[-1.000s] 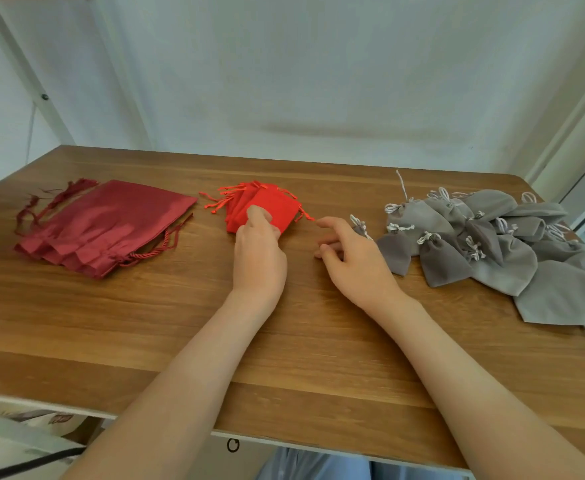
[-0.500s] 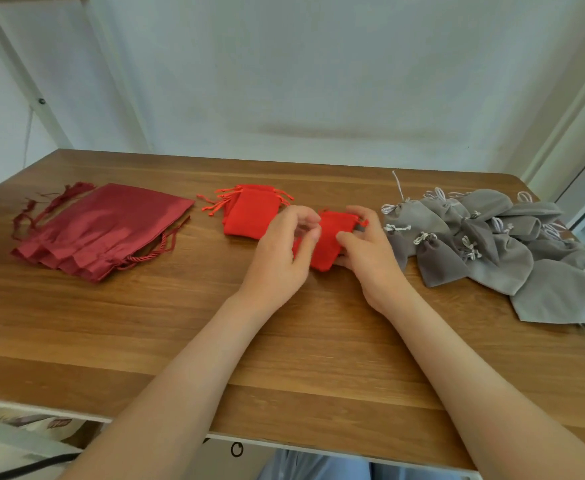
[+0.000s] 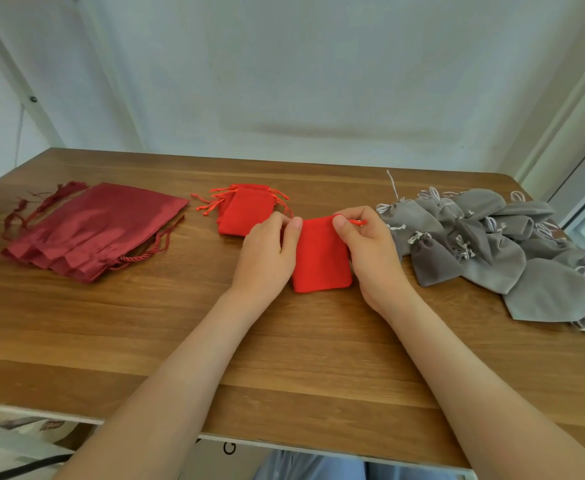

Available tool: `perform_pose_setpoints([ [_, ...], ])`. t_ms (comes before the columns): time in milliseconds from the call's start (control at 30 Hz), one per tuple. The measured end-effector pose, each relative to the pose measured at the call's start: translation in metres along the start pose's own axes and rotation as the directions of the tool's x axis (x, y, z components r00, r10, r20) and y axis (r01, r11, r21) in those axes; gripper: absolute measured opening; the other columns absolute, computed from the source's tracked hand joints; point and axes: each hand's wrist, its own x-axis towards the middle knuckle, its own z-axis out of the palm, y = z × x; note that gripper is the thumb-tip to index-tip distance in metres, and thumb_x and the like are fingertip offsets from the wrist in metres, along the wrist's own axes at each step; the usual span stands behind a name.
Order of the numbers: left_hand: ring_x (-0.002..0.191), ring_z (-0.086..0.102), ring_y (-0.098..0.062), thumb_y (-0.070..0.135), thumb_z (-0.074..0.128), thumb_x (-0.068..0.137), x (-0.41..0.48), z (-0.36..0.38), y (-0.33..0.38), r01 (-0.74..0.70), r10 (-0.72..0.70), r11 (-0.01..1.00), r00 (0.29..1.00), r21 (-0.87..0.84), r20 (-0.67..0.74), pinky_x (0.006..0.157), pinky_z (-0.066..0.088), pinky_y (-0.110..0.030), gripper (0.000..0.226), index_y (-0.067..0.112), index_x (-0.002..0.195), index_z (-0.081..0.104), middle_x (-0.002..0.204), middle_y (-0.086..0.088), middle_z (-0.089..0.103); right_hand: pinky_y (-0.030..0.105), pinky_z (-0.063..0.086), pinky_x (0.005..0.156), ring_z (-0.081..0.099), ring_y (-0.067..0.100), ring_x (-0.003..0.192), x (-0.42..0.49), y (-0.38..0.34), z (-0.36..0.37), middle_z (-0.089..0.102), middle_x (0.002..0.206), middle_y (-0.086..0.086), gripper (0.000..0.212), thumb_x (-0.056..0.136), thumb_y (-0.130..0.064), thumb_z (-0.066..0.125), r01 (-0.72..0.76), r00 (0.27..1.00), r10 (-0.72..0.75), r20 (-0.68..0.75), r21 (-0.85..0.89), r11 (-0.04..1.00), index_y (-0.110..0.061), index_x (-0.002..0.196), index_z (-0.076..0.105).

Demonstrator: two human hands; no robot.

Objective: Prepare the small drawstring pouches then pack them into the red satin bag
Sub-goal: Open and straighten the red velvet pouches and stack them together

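A small bright red drawstring pouch (image 3: 320, 259) lies flat mid-table between my hands. My left hand (image 3: 266, 251) pinches its upper left corner. My right hand (image 3: 370, 249) pinches its upper right corner, where an orange-red cord end sticks out. Behind and to the left sits a small stack of red pouches (image 3: 246, 213) with loose cords. A stack of dark red satin bags (image 3: 93, 230) lies at the far left. A heap of grey pouches (image 3: 491, 244) with white cords covers the right side.
The wooden table (image 3: 180, 341) has bare surface in front of my hands up to its near edge. A white wall rises behind it, and a window frame (image 3: 582, 202) stands at the right.
One red pouch came off the small stack and moved right and toward me; both hands now hold its top corners with the pouch laid flat on the table.
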Motion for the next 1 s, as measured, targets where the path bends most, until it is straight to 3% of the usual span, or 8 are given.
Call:
perform_pose_setpoints([
  [67,0.061,0.043,-0.009,0.033,0.038,0.101,-0.001,-0.003,0.005,0.021,-0.021,1.0,1.0,-0.005,-0.02,0.062,0.027,-0.032,0.039,0.019,0.064,0.038,0.061,0.007,0.045,0.024,0.035,0.063,0.046,0.009,0.069,0.0,0.0,-0.002,0.054,0.072,-0.005,0.017,0.094,-0.017,0.058,0.001,1.0,-0.001,-0.015,0.042,0.999,-0.022,0.078,0.056],
  [200,0.047,0.035,-0.01,0.037,0.038,0.1,-0.003,-0.009,0.013,0.122,-0.124,0.992,0.99,-0.023,-0.075,0.05,0.02,-0.03,0.054,0.019,0.051,0.025,0.045,0.005,0.03,0.025,0.034,0.058,0.045,0.012,0.065,0.002,0.002,-0.002,0.051,0.07,0.001,0.025,0.095,-0.016,0.055,0.001,1.0,-0.001,-0.018,0.035,0.999,-0.02,0.07,0.051],
  [267,0.043,0.033,-0.012,0.034,0.04,0.1,-0.002,-0.012,0.013,0.185,-0.179,0.983,0.965,0.013,-0.194,0.051,0.016,-0.035,0.057,0.017,0.049,0.022,0.042,0.003,0.026,0.021,0.038,0.048,0.052,0.01,0.053,0.003,0.001,-0.002,0.058,0.065,0.004,0.024,0.098,-0.011,0.049,-0.053,0.996,0.063,-0.062,0.158,0.986,-0.014,0.073,0.049],
  [333,0.043,0.031,-0.014,0.031,0.041,0.1,-0.001,-0.015,0.011,0.243,-0.233,0.97,0.929,-0.002,-0.288,0.052,0.016,-0.036,0.056,0.015,0.05,0.023,0.043,0.002,0.024,0.02,0.044,0.05,0.059,0.01,0.052,0.003,-0.001,-0.005,0.064,0.061,0.003,0.024,0.1,-0.009,0.044,-0.09,0.987,0.123,-0.1,0.289,0.953,-0.011,0.076,0.049],
  [567,0.048,0.023,-0.015,0.033,0.044,0.099,-0.003,-0.013,0.009,0.22,-0.236,0.972,0.924,-0.087,-0.301,0.055,0.015,-0.036,0.053,0.013,0.053,0.027,0.045,0.002,0.022,0.023,0.054,0.06,0.069,0.013,0.064,0.007,-0.003,-0.014,0.068,0.079,0.007,0.021,0.102,-0.013,0.037,-0.168,0.967,0.253,-0.025,0.686,0.708,-0.007,0.086,0.049],
  [733,0.046,0.023,-0.012,0.032,0.047,0.098,-0.001,-0.015,0.011,0.231,-0.254,0.963,0.949,-0.137,-0.186,0.054,0.016,-0.036,0.056,0.019,0.05,0.021,0.04,0.004,0.026,0.02,0.032,0.05,0.051,0.008,0.051,0.007,-0.01,-0.016,0.052,0.055,-0.006,0.028,0.102,-0.016,0.033,-0.107,0.994,0.092,0.056,0.593,0.798,-0.014,0.078,0.046],
  [867,0.059,0.03,-0.009,0.033,0.052,0.092,-0.001,-0.012,0.009,0.213,-0.248,0.873,0.969,-0.438,-0.021,0.06,0.023,-0.031,0.05,0.026,0.047,0.031,0.053,0.014,0.025,0.017,0.027,0.046,0.034,0.004,0.044,0.006,-0.016,-0.016,0.044,0.059,-0.003,0.012,0.099,-0.013,0.044,-0.076,0.993,0.035,0.114,0.381,0.921,-0.013,0.101,0.055],
  [1000,0.059,0.031,-0.005,0.015,0.041,0.083,-0.005,-0.012,0.011,-0.025,0.053,0.888,0.997,-0.459,0.05,0.057,0.026,-0.021,0.018,0.018,0.066,0.041,0.059,0.013,0.034,0.015,0.033,0.054,0.042,0.003,0.056,-0.001,-0.012,-0.011,0.043,0.068,-0.002,0.017,0.094,-0.014,0.056,0.013,0.973,-0.036,0.229,0.104,0.994,-0.016,0.111,0.058],
])
